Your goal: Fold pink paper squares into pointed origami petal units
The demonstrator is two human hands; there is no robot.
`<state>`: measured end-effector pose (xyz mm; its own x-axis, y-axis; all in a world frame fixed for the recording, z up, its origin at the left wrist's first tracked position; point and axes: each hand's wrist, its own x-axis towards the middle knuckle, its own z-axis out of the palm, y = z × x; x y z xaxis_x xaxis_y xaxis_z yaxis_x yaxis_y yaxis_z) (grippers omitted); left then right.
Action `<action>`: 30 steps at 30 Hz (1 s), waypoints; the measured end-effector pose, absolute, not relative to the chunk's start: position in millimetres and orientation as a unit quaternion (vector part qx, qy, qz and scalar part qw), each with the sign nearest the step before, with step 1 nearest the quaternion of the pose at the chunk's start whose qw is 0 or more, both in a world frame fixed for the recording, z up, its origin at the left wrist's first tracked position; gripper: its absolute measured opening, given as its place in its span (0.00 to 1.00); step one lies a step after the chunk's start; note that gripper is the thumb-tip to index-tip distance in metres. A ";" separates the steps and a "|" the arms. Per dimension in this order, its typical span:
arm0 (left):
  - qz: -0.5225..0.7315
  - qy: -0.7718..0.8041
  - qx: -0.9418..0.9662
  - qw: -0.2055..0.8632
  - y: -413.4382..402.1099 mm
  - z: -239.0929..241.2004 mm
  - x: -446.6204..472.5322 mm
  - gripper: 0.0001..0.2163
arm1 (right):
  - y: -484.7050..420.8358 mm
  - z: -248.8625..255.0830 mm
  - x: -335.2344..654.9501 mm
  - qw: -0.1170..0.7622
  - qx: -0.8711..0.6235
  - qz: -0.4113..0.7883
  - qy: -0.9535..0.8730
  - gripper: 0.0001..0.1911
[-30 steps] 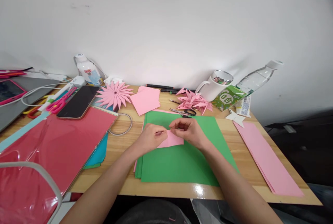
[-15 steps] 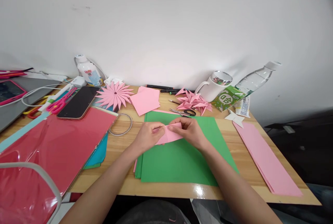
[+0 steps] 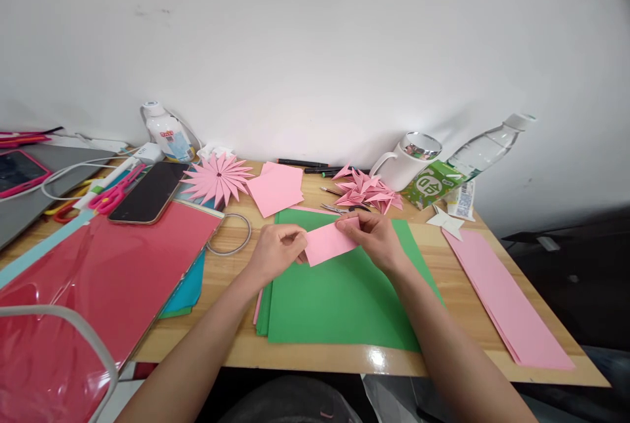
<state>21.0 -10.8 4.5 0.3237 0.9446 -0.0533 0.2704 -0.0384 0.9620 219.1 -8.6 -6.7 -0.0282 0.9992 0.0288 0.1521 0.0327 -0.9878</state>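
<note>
A small pink paper rectangle (image 3: 331,243) is held up above the green paper sheets (image 3: 344,311). My left hand (image 3: 278,249) pinches its left end, fingers closed. At the upper right end, my right hand (image 3: 371,234) grips the paper between thumb and fingers. Beyond my hands lie pink paper squares (image 3: 275,190), a pink folded paper star wheel (image 3: 218,177) and a heap of folded pink paper pieces (image 3: 367,190). Small black-handled scissors (image 3: 339,209) lie just behind my right hand, partly hidden by it.
To the left are a red paper pack (image 3: 123,265), a smartphone (image 3: 150,193), pink scissors (image 3: 115,193) and a tape roll (image 3: 231,234). A white mug (image 3: 406,164), green box (image 3: 433,183) and water bottle (image 3: 492,144) stand back right. Long pink strips (image 3: 506,298) lie right.
The pink paper has turned so that a flat, smooth rectangle faces me; the crease seen before no longer shows. My right hand has shifted slightly right and my left hand slightly left.
</note>
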 end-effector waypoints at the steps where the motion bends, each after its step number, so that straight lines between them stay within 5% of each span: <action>1: 0.346 0.479 0.622 0.514 -10.2 4.4 20.1 0.08 | -7.3 -6.8 221.1 0.467 -0.530 0.449 -0.547 0.15; 8: 0.450 0.491 0.499 0.555 -2.6 2.0 16.2 0.14 | -5.0 -7.0 224.4 0.496 -0.555 0.430 -0.512 0.17; 16: 0.315 0.368 0.595 0.642 -10.9 7.6 17.5 0.35 | -8.0 -11.8 215.3 0.453 -0.529 0.500 -0.515 0.20; 30: 0.277 0.416 0.611 0.614 -9.6 3.9 17.5 0.30 | -6.6 -7.5 214.5 0.404 -0.570 0.417 -0.581 0.23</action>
